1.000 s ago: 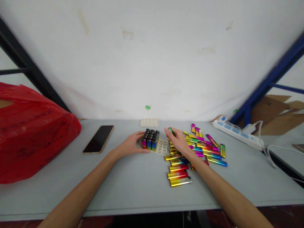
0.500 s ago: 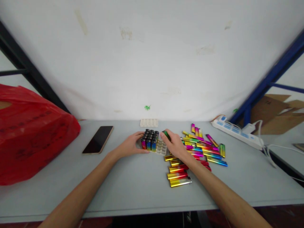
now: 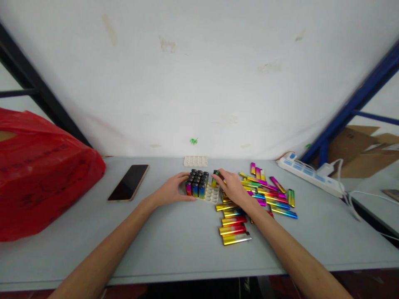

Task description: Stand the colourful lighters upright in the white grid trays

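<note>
A white tray (image 3: 212, 194) with round sockets stands on the table, its left part filled with upright lighters (image 3: 195, 189), black-topped with metallic rainbow bodies. My left hand (image 3: 172, 190) grips the tray's left end, thumb along the front and fingers behind. Pinched in my right hand (image 3: 233, 187) is a green-gold lighter (image 3: 214, 181), held nearly upright above the bare sockets at the right; whether its base touches the tray I cannot tell. Under and beside my right forearm lies a spread of loose lighters (image 3: 234, 229) in gold, red, pink and blue.
A second white socketed piece (image 3: 195, 161) lies by the wall. To the left are a phone (image 3: 129, 183) and a red plastic bag (image 3: 46, 178). At the right edge sit a white power strip (image 3: 311, 174) with cables and, beyond the blue frame, a cardboard box (image 3: 358, 151).
The lighter in my right hand has turned from tilted to nearly upright over the tray. My right hand has shifted slightly right; my left hand has stayed in place.
</note>
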`<state>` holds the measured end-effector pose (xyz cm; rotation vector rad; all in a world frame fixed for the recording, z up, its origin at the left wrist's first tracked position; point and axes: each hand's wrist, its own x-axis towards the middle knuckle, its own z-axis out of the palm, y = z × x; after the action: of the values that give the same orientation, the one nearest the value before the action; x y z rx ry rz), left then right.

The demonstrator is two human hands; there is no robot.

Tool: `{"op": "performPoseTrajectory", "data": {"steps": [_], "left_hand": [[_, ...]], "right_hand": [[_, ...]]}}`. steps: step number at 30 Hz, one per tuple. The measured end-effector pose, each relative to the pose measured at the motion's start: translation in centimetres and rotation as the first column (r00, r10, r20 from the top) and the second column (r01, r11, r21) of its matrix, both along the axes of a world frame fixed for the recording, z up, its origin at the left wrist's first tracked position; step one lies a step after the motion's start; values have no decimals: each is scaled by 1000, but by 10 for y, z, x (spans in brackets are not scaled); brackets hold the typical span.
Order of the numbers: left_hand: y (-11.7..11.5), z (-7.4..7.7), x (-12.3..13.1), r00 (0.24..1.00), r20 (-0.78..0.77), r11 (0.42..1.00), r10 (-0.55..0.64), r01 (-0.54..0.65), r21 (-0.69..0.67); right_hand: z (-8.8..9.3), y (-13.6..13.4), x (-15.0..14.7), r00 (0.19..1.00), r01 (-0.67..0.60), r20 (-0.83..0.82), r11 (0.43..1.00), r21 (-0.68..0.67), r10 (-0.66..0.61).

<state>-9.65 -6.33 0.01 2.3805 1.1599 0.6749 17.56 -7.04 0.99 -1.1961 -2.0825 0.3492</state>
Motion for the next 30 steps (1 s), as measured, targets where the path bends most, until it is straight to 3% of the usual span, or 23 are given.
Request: {"op": "performPoseTrajectory", "data": {"steps": [4,11,16,21,24,30], "left_hand": [[1,-1,0,1000,-6,1000,-5,5,1],[0,1,1,1000,-9,1000,-1,1,5],[1,0,0,1000,-1,1000,-2,2,1],[1,-2,-2,1000,0,1000,6,-6,0],[1,-1,-1,1000,-5,1000,4,-4,-5],[-1,1,0,1000,-5,1000,8,-8,1]], "right_hand": [[-4,3,-1,1000,-17,-16,1000,-17,17],[0,2,-3,984,-68,169,997,24,63],[10,4,32,968,-111,225,994,-21,113],[7,10,73,932,-115,334,989,-94,140],[3,12,77,928,-110,340,983,-147,154],[6,14,69,943,-125,294,985,-120,155]]}}
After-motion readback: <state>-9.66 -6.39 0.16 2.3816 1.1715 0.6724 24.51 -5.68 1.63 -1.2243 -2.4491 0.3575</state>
